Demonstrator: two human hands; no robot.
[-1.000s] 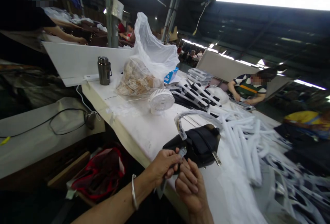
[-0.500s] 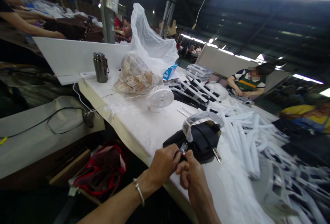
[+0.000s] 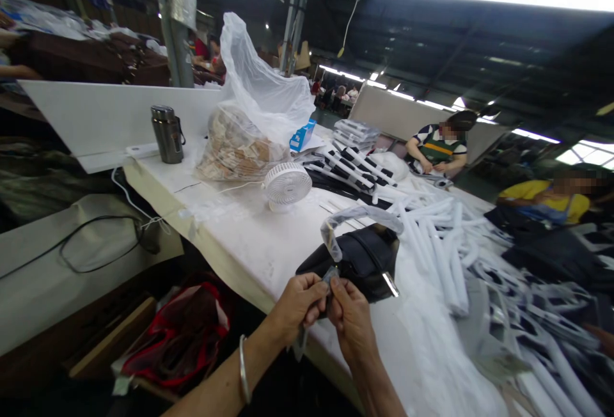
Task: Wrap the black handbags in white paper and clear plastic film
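A black handbag (image 3: 367,257) lies on the table near its front edge, its handle (image 3: 355,212) arching up in a clear plastic wrapping. Just in front of the bag, at the handle's lower end, both hands meet. My left hand (image 3: 300,302), with a bangle on the wrist, pinches a bit of clear plastic film (image 3: 330,274). Against it, my right hand (image 3: 350,311) grips the same film between thumb and fingers. A loose strip of film (image 3: 300,345) hangs below my left hand. Fine detail between the fingertips is hidden.
A small white fan (image 3: 288,185) stands behind the bag, near a steel flask (image 3: 167,134) and a large clear bag of scraps (image 3: 244,145). White-wrapped handles (image 3: 451,251) pile up on the right. A red-lined bag (image 3: 177,340) sits below the table. Co-workers (image 3: 439,148) sit across.
The view has swung slightly right. Both hands have drawn closer together at the film, and a strip of it now hangs below my left hand. The handbag stays in place.
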